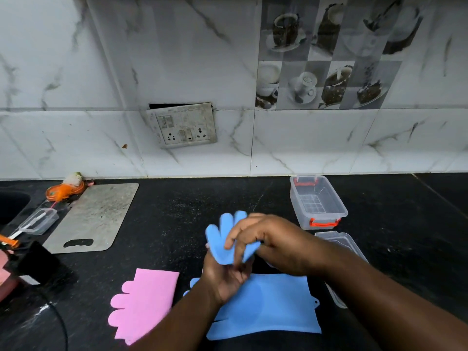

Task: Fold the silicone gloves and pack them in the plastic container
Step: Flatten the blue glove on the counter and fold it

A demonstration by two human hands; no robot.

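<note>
Above the black counter, I fold a blue glove between both hands.
My left hand cups it from below while my right hand pinches it over; next, I judge, it goes into the open plastic container, well apart, with a second blue glove and a pink glove still flat.

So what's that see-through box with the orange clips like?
The plastic container is a clear, rectangular tub with orange clip handles at its near and far ends. It stands upright and open on the black counter, near the wall, with nothing inside. A grid pattern shows on its bottom. No hand touches it.
</note>
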